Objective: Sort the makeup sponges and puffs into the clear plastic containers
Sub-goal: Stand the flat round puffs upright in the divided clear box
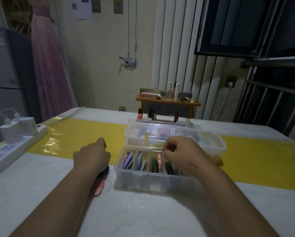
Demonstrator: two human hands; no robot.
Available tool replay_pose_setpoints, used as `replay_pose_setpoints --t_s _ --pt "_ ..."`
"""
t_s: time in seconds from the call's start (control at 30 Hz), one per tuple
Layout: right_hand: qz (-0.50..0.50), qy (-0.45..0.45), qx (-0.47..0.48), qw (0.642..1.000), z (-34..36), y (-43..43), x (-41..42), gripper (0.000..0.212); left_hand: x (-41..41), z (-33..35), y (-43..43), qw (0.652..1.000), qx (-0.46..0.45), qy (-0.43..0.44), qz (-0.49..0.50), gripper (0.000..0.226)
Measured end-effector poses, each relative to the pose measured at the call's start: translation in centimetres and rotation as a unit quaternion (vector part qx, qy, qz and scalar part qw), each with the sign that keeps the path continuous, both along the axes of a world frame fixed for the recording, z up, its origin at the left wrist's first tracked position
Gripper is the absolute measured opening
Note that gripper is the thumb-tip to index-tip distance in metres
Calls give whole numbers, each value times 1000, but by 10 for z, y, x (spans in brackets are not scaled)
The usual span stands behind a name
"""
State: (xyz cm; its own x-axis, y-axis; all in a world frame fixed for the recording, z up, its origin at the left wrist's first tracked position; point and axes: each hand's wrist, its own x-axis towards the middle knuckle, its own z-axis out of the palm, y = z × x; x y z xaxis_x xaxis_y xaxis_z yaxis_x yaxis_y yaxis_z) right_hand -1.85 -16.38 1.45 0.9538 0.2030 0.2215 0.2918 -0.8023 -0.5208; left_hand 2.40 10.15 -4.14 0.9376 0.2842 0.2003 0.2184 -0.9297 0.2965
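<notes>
Both forearms come in from the bottom edge, so straight to the hands. Right hand (182, 154) is up over the far right end of the divided container (143, 180), fingers curled in tight, thumb meeting forefinger in a narrow pinch. Whether there's a puff edge in that pinch, I can't tell; the knuckles cover it. Left hand (92, 154) sits back-up on the table (143, 216), fingers tucked out of sight, so its grip can't be read either. Its heel rests on a dark puff (105, 171), and a pink puff (99, 187) pokes out beside the wrist. By the look of it, those two are the ones not yet sorted.

In the container, flat puffs stand on edge: purple puff (128, 159) in the left slot, blue puff (140, 159) next, a striped pink puff (159, 162) in the third, dark puffs (169, 167) under the right hand. Just behind, a lidded clear box (131, 124) holds rounded sponges, with a clear tub (218, 151) touching its right side.

My read: the right hand is seating or straightening a puff in that last slot. To do it well, keep it on edge, slide it down beside its neighbours without tipping them, and steady the light container if it starts to skate. Then lift the left wrist and bring the dark puff across.
</notes>
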Motion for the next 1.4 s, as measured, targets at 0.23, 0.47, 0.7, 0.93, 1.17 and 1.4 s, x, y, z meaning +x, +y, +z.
replay_pose_setpoints --t_s 0.23,0.47,0.7,0.93,1.17,1.4 --pt "2 -2 -7 1000 -1 -1 2 9 -1 6 -6 997 -11 -78 -9 16" --pt "9 0 -8 1000 -2 0 2 9 -13 17 -12 994 1 -108 3 14" --pt "7 1 -9 1000 -2 0 1 8 -14 24 -16 988 -49 -148 10 21" --pt "5 0 -9 1000 -3 1 1 8 -17 25 -18 979 -76 -189 9 23" --pt "7 0 -9 1000 -2 1 1 8 -18 27 -19 960 -114 -256 9 18" --pt "6 -4 -6 1000 -2 1 0 9 -19 26 -20 938 -128 -322 -20 12"
